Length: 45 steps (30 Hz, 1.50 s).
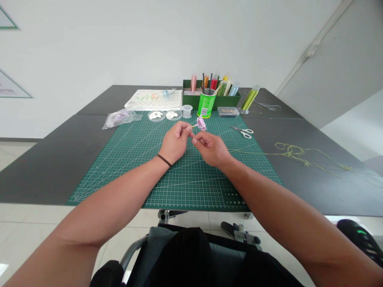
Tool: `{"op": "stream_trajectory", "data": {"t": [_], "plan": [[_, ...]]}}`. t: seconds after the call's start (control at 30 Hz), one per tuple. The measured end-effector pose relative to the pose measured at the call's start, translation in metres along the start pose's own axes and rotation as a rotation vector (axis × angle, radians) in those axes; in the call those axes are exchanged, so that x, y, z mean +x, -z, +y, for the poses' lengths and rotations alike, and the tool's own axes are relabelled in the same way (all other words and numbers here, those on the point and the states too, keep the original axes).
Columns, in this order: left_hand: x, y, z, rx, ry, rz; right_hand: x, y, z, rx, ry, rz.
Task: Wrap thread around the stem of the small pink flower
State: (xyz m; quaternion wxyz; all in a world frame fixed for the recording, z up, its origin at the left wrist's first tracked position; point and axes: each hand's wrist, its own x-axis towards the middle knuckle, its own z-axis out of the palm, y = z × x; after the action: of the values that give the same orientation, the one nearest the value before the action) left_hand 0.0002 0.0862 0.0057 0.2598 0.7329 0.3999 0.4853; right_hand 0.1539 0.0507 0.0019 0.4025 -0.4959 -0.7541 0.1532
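Head view: what's in the hands?

The left hand (176,142) has its grip pinched on the thin stem (194,126) of a small pink flower (201,123), it seems; the detail is tiny here.

And the right hand (211,149)?

Its grip is pressed together just beside the stem.

Where's the flower?

Held above a green cutting mat (191,187) on the table (54,171), with scissors (243,132) to the right.

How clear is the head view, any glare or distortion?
Head view: even lighting, soft shadows; wide-angle distortion stretches the forearms and cutting mat; the small pink flower between left hand and right hand looks slightly soft; glare only on floor tiles.
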Motion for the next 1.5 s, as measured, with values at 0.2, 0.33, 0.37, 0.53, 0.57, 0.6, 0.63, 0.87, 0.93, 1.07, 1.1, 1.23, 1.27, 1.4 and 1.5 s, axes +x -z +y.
{"op": "stream_trajectory", "data": {"t": [0.2, 0.33, 0.37, 0.53, 0.57, 0.6, 0.63, 0.87, 0.93, 1.07, 1.1, 1.23, 1.27, 1.4, 1.5], "plan": [[-0.001, 0.002, 0.004, 0.087, -0.026, -0.019, 0.0, 0.001, -0.002, 0.011, -0.013, -0.025], [-0.001, 0.002, 0.004, 0.103, -0.008, -0.028, 0.0, 0.002, -0.003, 0.039, -0.021, -0.034], [-0.001, 0.001, 0.004, 0.104, -0.005, -0.03, 0.001, 0.002, -0.003, 0.045, -0.023, -0.036], [-0.002, 0.001, 0.004, 0.125, -0.003, -0.031, 0.0, 0.003, -0.002, 0.069, -0.017, -0.027], [-0.002, 0.001, 0.004, 0.132, -0.003, -0.03, 0.0, 0.003, -0.002, 0.07, -0.013, -0.022], [-0.002, 0.001, 0.004, 0.141, -0.002, -0.029, 0.0, 0.003, -0.002, 0.068, -0.009, -0.017], [-0.002, 0.001, 0.004, 0.151, -0.002, -0.029, -0.001, 0.004, -0.002, 0.064, -0.005, -0.012], [-0.003, 0.001, 0.001, 0.232, -0.072, -0.046, -0.002, 0.01, -0.008, -0.024, 0.072, 0.029], [-0.004, 0.001, 0.0, 0.251, -0.103, -0.06, -0.003, 0.012, -0.01, -0.049, 0.113, 0.039], [-0.005, 0.001, 0.0, 0.275, -0.132, -0.093, -0.004, 0.018, -0.009, -0.108, 0.197, 0.093], [-0.005, 0.001, 0.001, 0.277, -0.137, -0.101, -0.004, 0.019, -0.008, -0.128, 0.21, 0.11], [-0.006, 0.001, 0.002, 0.28, -0.163, -0.127, -0.001, 0.024, -0.005, -0.196, 0.261, 0.158], [-0.006, 0.001, 0.002, 0.285, -0.17, -0.13, 0.0, 0.026, -0.004, -0.204, 0.275, 0.161], [-0.006, 0.0, 0.001, 0.308, -0.195, -0.14, 0.001, 0.031, -0.002, -0.226, 0.286, 0.135], [-0.006, 0.0, 0.002, 0.324, -0.194, -0.157, 0.002, 0.034, -0.001, -0.231, 0.222, 0.108]]}}
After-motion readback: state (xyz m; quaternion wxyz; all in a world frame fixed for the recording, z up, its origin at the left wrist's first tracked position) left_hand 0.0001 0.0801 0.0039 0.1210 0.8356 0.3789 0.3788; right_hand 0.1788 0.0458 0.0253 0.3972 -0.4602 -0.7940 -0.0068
